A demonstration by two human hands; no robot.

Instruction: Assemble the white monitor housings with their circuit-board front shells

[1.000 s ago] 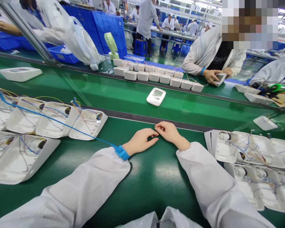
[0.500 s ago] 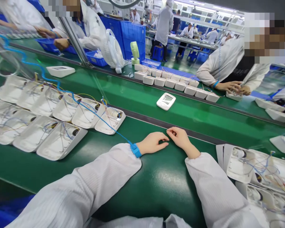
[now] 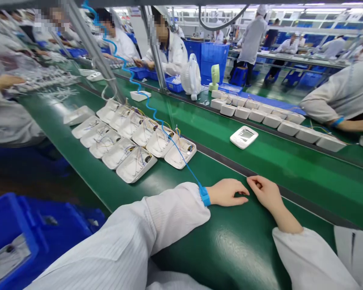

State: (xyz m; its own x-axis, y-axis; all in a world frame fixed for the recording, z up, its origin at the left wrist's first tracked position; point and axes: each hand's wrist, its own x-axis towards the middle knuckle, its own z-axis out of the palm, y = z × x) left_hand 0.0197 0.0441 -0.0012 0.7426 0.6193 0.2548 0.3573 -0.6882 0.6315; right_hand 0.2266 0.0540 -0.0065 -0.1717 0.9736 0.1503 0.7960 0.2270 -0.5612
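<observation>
The view has swung left since the earlier frame: the white display unit [image 3: 243, 137], the wired white housings [image 3: 136, 164] and both hands now sit farther right in the picture. Blue bins [image 3: 13, 241] have come into view toward eight o'clock from the hands, while most of the housings on the right have gone out of view. The hands keep nearly the same pose.

The left hand [image 3: 241, 194], in a blue wrist strap [image 3: 205, 196], holds nothing visible; its grip is slightly spread, a gap showing between thumb and fingers. The right hand [image 3: 254, 182] is just beside it at about two o'clock, its fingers loosely curled near the dark belt edge [image 3: 224, 162]. Whether its grip is pressed together, I cannot tell.

The display unit lies on the green belt [image 3: 278, 161] at twelve o'clock from the hands, apart from both. The wired housings stand in two rows on the tabletop [image 3: 230, 249] toward ten o'clock, their inner parts too small to make out. A co-worker's sleeve [image 3: 341, 88], toward two o'clock, is cut off by the right edge, and that worker's hand is blurred. A white piece [image 3: 351, 249] toward four o'clock is cut off too.
</observation>
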